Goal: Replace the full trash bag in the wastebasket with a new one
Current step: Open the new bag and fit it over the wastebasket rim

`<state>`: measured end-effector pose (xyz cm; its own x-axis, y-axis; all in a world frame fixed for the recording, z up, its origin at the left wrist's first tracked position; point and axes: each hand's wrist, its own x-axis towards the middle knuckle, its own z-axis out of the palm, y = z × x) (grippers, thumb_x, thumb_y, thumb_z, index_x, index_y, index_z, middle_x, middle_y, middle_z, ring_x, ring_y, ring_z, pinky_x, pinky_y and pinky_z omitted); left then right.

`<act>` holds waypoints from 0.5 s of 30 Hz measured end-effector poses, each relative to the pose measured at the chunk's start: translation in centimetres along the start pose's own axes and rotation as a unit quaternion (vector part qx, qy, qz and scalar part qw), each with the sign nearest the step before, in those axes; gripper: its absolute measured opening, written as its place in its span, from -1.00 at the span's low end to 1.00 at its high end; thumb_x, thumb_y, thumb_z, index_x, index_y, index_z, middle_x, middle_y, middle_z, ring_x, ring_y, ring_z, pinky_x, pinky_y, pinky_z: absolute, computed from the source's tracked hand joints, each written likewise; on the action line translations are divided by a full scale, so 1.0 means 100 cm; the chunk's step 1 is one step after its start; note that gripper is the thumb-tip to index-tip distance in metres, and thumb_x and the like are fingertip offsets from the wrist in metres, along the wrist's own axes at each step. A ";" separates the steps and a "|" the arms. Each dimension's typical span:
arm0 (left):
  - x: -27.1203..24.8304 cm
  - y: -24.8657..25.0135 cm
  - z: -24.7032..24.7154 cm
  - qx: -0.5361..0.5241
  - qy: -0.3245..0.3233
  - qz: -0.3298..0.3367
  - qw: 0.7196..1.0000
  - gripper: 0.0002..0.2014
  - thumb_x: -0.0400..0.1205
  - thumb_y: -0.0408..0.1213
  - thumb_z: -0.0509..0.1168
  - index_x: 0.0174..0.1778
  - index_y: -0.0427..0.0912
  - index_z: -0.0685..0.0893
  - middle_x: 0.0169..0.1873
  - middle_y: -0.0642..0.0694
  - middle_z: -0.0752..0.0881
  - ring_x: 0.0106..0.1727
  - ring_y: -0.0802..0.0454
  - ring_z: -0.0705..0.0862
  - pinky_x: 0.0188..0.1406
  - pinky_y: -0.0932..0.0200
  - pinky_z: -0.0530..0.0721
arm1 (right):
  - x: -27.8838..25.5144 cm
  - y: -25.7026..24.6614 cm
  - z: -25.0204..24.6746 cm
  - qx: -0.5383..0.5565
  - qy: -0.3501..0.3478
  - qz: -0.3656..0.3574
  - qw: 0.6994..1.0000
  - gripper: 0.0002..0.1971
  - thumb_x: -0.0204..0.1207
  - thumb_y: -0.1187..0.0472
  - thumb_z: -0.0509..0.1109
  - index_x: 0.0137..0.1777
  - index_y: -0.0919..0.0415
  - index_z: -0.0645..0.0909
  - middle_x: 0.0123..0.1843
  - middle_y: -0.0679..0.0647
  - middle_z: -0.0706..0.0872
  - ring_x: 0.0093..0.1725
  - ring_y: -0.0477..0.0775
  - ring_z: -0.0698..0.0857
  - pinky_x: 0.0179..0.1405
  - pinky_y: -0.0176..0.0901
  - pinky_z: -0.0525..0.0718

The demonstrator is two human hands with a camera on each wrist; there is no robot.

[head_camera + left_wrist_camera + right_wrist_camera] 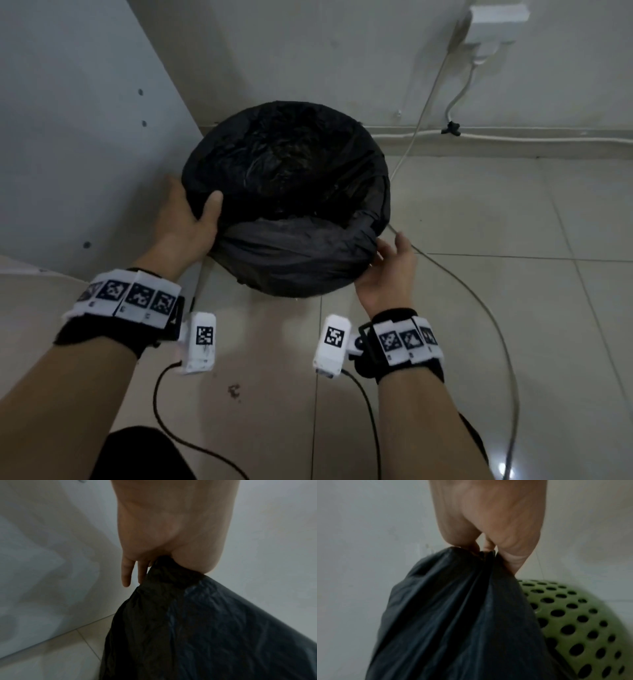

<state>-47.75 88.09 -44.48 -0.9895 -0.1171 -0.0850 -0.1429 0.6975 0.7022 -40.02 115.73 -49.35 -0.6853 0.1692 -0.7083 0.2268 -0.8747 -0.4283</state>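
A black trash bag (284, 161) lines a round wastebasket standing on the floor in a corner, with its edge folded down over the rim. My left hand (192, 209) grips the rim on the left, thumb inside and fingers outside; the left wrist view shows the left hand (163, 534) on the black trash bag (205, 628). My right hand (390, 248) pinches the bag's edge at the front right. In the right wrist view, the right hand (488, 523) holds gathered black trash bag (453, 615), which is lifted off the green perforated wastebasket (570, 622).
A white cabinet panel (85, 137) stands close on the left and a wall behind. A power strip (496, 20) hangs on the wall at upper right. A grey cable (479, 301) trails across the tile floor on the right. A small dark stain (234, 391) marks the floor.
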 end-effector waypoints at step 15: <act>-0.010 0.008 0.008 -0.019 -0.002 0.025 1.000 -0.19 0.65 0.18 0.23 0.72 -0.19 0.14 0.64 -0.18 0.37 0.63 -0.10 0.38 0.62 0.04 0.34 | -0.017 -0.011 -0.012 0.071 -0.021 -0.046 0.996 -0.72 0.59 0.02 0.22 0.01 0.21 0.63 0.11 0.20 0.66 0.15 0.26 0.66 0.39 0.22 0.52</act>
<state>-46.93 89.31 -44.41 -0.9954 -0.0799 -0.0524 -0.0928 0.6754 0.7316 -38.26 116.91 -48.33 -0.7270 0.2347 -0.6452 0.0637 -0.9126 -0.4038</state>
